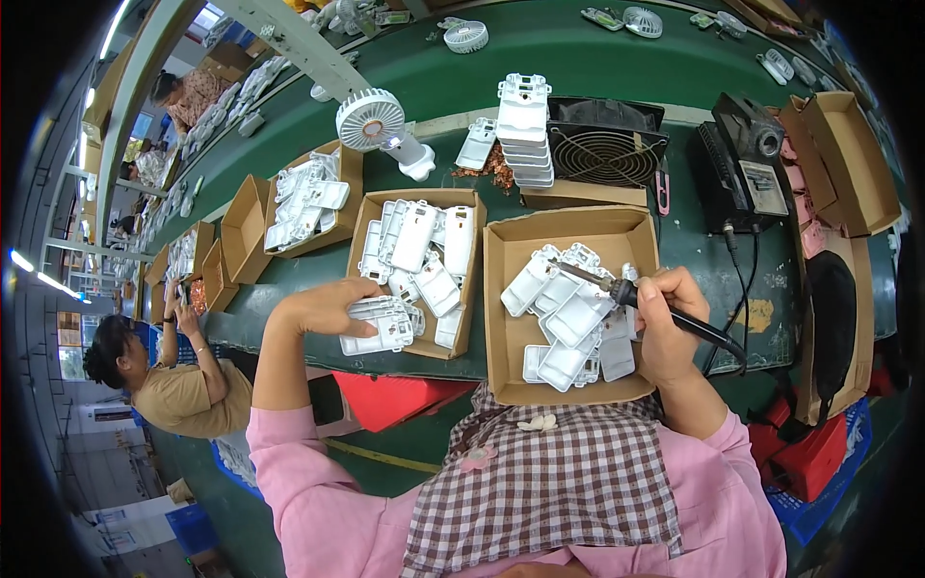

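Observation:
My left hand (332, 310) is closed on a few white plastic casings (379, 326), thumb on top, at the near left edge of a cardboard box (472, 289) of similar casings. In my right hand (669, 318) is a soldering iron (696, 326) with a black handle, gripped like a pen. Its metal tip points left, over the white casings (573, 323) heaped in a second cardboard box (499, 371) straight in front of me. Whether the tip touches a casing, I cannot tell.
Behind the boxes stand a stack of casings (525, 125), a black fan (607, 144) and a small white fan (376, 125). A black soldering station (737, 173) with cables is at right. More cardboard boxes (246, 231) line the left, where a co-worker (193, 385) sits.

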{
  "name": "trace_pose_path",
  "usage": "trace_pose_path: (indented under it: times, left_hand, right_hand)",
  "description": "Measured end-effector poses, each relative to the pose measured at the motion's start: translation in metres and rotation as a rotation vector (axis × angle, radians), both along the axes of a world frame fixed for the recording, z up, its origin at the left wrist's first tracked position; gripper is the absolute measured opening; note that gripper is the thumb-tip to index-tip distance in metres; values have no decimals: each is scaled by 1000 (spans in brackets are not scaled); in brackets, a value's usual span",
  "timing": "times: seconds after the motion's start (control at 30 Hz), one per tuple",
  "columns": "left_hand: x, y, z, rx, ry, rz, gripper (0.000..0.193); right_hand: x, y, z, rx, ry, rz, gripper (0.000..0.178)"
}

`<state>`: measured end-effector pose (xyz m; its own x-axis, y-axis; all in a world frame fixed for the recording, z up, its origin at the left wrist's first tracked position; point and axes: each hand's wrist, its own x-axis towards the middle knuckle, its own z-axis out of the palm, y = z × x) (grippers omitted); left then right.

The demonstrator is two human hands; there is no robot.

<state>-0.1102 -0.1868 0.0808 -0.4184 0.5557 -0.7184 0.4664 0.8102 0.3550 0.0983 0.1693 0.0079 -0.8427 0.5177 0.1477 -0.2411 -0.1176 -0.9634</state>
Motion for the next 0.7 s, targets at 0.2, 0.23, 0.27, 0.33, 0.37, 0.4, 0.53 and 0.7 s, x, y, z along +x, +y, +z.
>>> trace_pose_path:
  times: [0.2,0.23,0.27,0.33,0.37,0.4,0.53,0.7]
  left_hand:
    - [-2,12,-2,-102,-29,-117,67]
    - [-2,13,-1,-97,-31,-87,66]
    - [-1,13,-1,-77,-33,-65,64]
    - [0,14,-1,-55,-49,-27,62]
    - [0,15,-1,-52,-65,-11,61]
    - [0,16,-1,-60,-86,7,61]
    - [-1,19,-6,-142,-161,23,63]
    - [-6,4,-6,9,-162,18,64]
  right_hand:
    - [-1,0,0,10,24,15,12]
    - [-1,0,0,-1,20,14,12]
    - [0,-1,0,-16,19,8,12]
    - [0,-1,-1,-31,19,-1,12]
    - [0,0,-1,-32,20,-3,12]
    - [0,0,-2,-39,8,-11,12]
    - [0,1,-2,0,13,-4,12]
    - [0,1,-1,-23,20,9,12]
